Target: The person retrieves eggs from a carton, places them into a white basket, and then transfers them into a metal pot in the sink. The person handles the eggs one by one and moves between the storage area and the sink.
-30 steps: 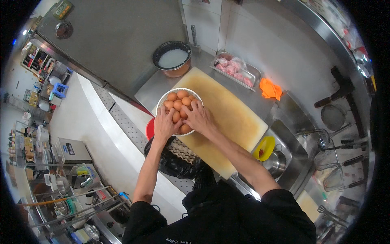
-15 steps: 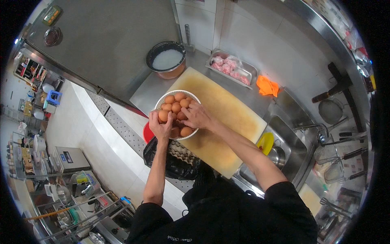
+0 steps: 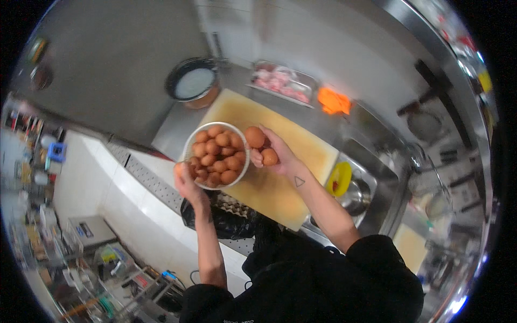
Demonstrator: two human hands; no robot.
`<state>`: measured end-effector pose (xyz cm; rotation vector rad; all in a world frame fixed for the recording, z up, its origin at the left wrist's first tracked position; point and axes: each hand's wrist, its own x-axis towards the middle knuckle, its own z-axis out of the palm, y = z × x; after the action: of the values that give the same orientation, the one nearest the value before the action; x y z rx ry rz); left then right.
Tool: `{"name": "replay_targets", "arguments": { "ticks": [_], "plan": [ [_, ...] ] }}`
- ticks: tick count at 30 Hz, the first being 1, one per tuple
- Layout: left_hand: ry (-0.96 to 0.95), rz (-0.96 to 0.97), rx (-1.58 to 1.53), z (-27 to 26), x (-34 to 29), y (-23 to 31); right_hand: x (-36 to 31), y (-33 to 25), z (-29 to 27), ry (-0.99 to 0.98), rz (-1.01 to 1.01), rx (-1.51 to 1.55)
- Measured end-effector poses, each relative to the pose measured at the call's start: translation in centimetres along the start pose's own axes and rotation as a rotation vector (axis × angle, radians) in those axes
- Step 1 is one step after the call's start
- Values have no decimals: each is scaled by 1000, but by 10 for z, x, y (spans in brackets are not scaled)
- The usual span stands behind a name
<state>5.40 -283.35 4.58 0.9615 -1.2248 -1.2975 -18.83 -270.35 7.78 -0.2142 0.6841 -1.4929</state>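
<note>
A round white basket piled with brown eggs is by the left end of a yellowed cutting board. My right hand is raised just right of the basket, closed around at least two eggs. Down at the basket's left rim, my left hand is closed, with what looks like an egg at its fingertips, though motion blurs it. Below the basket, a grey egg tray shows beside a black plastic bag.
A black-rimmed pot of whitish liquid sits behind the basket. Along the wall are a metal tray of pink meat and an orange cloth. To the right, a sink holds a yellow dish and a metal bowl.
Both hands have come out from among the eggs. My right hand has moved to the right with eggs in it; my left has moved out to the basket's left side. The view has shifted.
</note>
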Motion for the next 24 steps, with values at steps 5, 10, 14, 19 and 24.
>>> {"name": "replay_targets", "arguments": {
  "ticks": [5, 10, 14, 19, 24],
  "plan": [
    [-199, -421, -314, 25, -80, 24, -103, 15, -68, 160, -1, 101],
    [-886, -755, -285, 88, -210, -6, -265, 71, -194, 482, -96, -70],
    [-1269, -1054, 170, 170, -346, -64, -396, 133, -320, 1076, -59, -199],
    [-1599, -422, 680, 290, -484, -169, -483, 189, -492, 1549, 131, -629],
    [-1722, 79, 1183, 343, -559, -307, -494, 184, -629, 1211, 462, -1300]
  ]
}}
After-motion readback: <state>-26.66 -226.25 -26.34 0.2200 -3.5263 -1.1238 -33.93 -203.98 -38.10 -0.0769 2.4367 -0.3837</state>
